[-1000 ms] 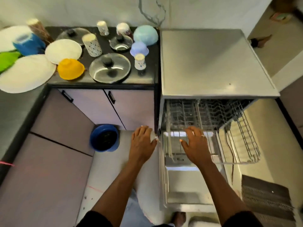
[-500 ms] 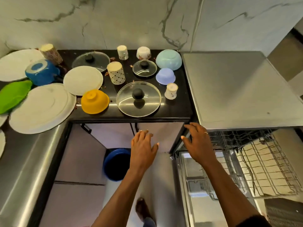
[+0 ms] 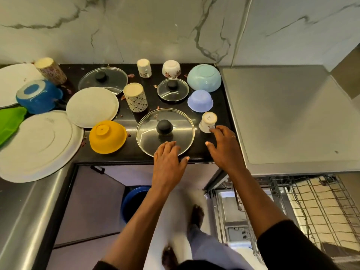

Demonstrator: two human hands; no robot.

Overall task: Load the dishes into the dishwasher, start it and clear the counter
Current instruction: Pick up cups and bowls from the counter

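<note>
My left hand [image 3: 169, 160] hovers with relaxed fingers over the near rim of the large glass lid [image 3: 153, 131] with a black knob. My right hand [image 3: 224, 147] is spread open, its fingertips at the base of a small upturned white cup [image 3: 208, 121]. Upturned dishes cover the black counter [image 3: 220, 106]: a yellow bowl [image 3: 107, 136], a lilac bowl [image 3: 199, 100], a pale teal bowl [image 3: 204, 77], two smaller glass lids [image 3: 173, 89] [image 3: 103, 80], a patterned tumbler [image 3: 135, 96] and white plates [image 3: 92, 106] [image 3: 39, 145]. The dishwasher's wire rack [image 3: 315, 199] is pulled out at lower right.
The steel dishwasher top [image 3: 288, 114] lies right of the counter. A blue pot [image 3: 38, 96], a green board [image 3: 9, 121], another tumbler [image 3: 51, 70] and two white cups [image 3: 144, 67] [image 3: 171, 68] stand further back. A blue bucket [image 3: 134, 201] sits on the floor by my feet.
Both hands have left the dishwasher rack and risen to the counter. The left now reaches the large glass lid, the right the small white cup.
</note>
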